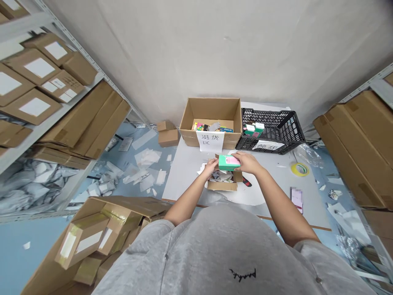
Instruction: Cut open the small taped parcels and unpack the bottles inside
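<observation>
A green and pink product box is held level over a small open carton on the table. My right hand grips the box's right end, thumb and fingers closed round it. At its left end my left hand is closed, fingertips against the box and close to the carton's flap. Crumpled paper fills the carton beneath. Just right of the carton lies a red and black box cutter, partly hidden by the carton.
Behind stand a large labelled carton with packages inside and a black plastic crate holding green boxes. Tape and a phone lie at right. A big carton of parcels sits at lower left; shelves flank both sides.
</observation>
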Demonstrator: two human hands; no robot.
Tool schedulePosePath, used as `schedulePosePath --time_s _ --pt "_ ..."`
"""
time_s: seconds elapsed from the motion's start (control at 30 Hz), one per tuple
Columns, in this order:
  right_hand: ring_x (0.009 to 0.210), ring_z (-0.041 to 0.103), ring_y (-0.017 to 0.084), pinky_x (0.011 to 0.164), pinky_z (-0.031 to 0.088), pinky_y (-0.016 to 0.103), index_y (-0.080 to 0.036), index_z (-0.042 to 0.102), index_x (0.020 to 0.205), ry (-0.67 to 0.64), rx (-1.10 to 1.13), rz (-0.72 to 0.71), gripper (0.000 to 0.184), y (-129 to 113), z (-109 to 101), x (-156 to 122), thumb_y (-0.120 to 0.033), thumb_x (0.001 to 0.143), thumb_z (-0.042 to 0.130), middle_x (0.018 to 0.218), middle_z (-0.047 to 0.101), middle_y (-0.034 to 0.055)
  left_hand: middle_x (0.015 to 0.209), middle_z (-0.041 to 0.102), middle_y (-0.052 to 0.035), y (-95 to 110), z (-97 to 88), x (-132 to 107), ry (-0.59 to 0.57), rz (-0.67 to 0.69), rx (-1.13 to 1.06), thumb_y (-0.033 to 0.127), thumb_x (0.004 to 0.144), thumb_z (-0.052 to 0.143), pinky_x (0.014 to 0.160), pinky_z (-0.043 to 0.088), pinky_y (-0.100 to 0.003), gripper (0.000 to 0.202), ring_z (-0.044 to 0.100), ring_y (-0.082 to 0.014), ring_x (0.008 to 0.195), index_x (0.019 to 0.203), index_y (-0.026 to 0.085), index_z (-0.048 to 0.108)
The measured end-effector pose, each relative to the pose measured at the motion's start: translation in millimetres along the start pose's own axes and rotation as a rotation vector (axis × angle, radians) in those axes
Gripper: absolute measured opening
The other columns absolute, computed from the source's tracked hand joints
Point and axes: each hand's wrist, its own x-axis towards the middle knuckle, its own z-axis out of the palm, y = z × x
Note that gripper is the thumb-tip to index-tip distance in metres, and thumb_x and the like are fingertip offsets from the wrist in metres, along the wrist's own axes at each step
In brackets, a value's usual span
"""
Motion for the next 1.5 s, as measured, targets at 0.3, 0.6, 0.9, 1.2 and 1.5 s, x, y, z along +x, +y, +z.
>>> schedulePosePath --time_s 0.3,0.6,0.9,1.2,1.5 --pt "0.116 0.060 0.033 0.092 0.039 0.037 -0.024 0.066 0.135 0.006 -0.047 -0.027 0.068 1 -4 -4 -0.029 0.070 0.086 0.125 0.068 0.0120 0.116 0.074 -0.0136 -7 -3.3 4 -0.240 -0.080 -0.024 0.046 0.069 0.092 0.090 0.058 -0.040 0.052 0.070 -0.0233 0.100 0.104 0.013 0.072" --pt "0.115 0.059 0.033 0.092 0.040 0.036 -0.023 0.060 0.143 0.075 0.027 0.040 0.072 4 6 -16 -0.034 0.075 0.083 0.124 0.065 0.0121 0.089 0.070 -0.0019 6 -2.6 11 -0.032 -0.003 0.094 0.040 0.069 0.089 0.075 0.059 -0.031 0.040 0.069 -0.0164 0.080 0.091 0.016 0.066" --pt "0.117 0.060 0.035 0.094 0.045 0.040 -0.020 0.054 0.144 0.198 0.108 0.087 0.073 1 25 -18 -0.039 0.079 0.081 0.132 0.066 0.0140 0.091 0.072 -0.0048 24 -5.0 13 0.274 0.318 0.102 0.052 0.077 0.082 0.080 0.056 -0.030 0.041 0.070 -0.0198 0.087 0.098 0.019 0.069" --pt "0.117 0.060 0.039 0.097 0.045 0.049 -0.018 0.053 0.143 0.296 0.110 0.152 0.071 -8 52 -8 -0.045 0.082 0.078 0.134 0.066 0.0169 0.115 0.075 -0.0110 27 13.0 21 0.347 0.343 -0.291 0.049 0.066 0.093 0.094 0.055 -0.034 0.063 0.071 -0.0242 0.106 0.115 0.017 0.068" --pt "0.119 0.060 0.038 0.096 0.049 0.047 -0.019 0.045 0.151 0.309 0.222 0.193 0.080 -11 69 -9 -0.045 0.082 0.077 0.137 0.063 0.0164 0.117 0.074 -0.0105 35 8.8 22 0.434 0.336 -0.431 0.057 0.074 0.086 0.084 0.058 -0.030 0.063 0.074 -0.0221 0.103 0.120 0.019 0.064"
